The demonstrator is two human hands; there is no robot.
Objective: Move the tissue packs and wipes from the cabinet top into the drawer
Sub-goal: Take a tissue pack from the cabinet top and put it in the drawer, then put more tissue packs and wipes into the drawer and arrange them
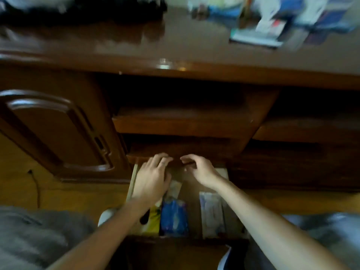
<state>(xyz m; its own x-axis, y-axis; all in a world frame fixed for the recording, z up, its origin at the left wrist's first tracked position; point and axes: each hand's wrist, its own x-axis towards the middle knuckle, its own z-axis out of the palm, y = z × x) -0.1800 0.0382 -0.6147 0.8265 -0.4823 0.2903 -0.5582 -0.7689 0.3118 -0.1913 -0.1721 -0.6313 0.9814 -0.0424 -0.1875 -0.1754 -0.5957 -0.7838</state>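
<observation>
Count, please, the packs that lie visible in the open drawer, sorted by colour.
Blue plastic pack: 1
Yellow pack: 1
White, pale pack: 1
Total: 3 that can be told apart. The left hand covers part of the wooden drawer, and blur may hide more.

I see a dim, motion-blurred view; glare streaks the cabinet top [136, 41], and edges bend from wide-angle distortion.

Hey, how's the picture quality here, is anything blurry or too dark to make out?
Head view: the packs on the cabinet top at upper right are smeared by motion blur, so no labels read; a bright glare spot sits on the top's front edge; the shelves under the top fall into deep shadow; the left hand, right hand and blue pack in the open drawer are lit but soft; wide-angle bending curves the edges.
</observation>
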